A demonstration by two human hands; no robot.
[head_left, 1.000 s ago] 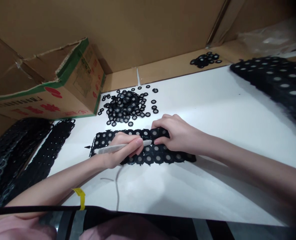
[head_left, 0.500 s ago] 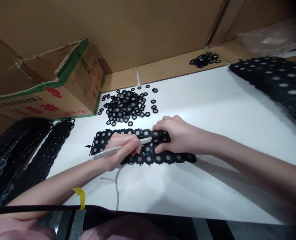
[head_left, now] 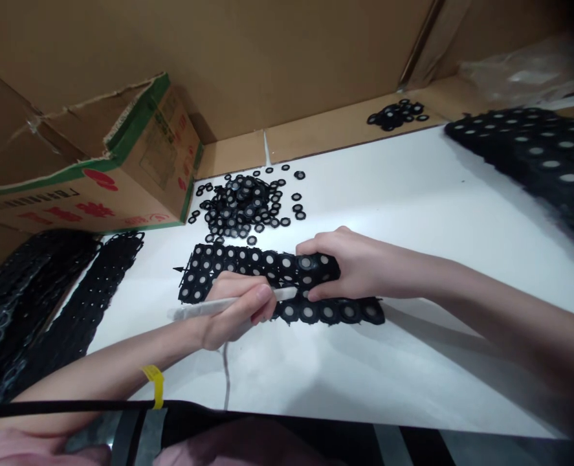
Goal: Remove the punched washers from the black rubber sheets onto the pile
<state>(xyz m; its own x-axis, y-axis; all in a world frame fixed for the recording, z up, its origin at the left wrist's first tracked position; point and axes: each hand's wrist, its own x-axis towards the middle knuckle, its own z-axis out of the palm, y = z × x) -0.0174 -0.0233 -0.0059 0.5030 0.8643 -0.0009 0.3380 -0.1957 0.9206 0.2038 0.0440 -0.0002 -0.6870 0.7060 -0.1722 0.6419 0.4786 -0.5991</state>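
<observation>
A black strip of joined rings with pale grey round centres [head_left: 242, 257] lies across the white table. My left hand [head_left: 241, 304] is closed around a white pen-like stick [head_left: 287, 294], held nearly level, its tip over the strip just left of my right thumb. The stick's exact kind does not show. My right hand [head_left: 352, 265] is closed on the right part of the strip, thumb on the near side and fingers on the far side, and the gripped part bulges up. My left hand covers the strip's near middle edge.
Behind the strip is a pile of loose black rings [head_left: 241, 204]. A smaller ring pile [head_left: 397, 116] sits on the cardboard ledge. An open carton [head_left: 155, 162] stands at the left, near black perforated sheets [head_left: 87, 291]. A dotted black sheet [head_left: 549, 152] occupies the right.
The stick's tip and my left hand have shifted slightly toward me. The strip has turned a little and slid to the right, with my right hand still gripping it.
</observation>
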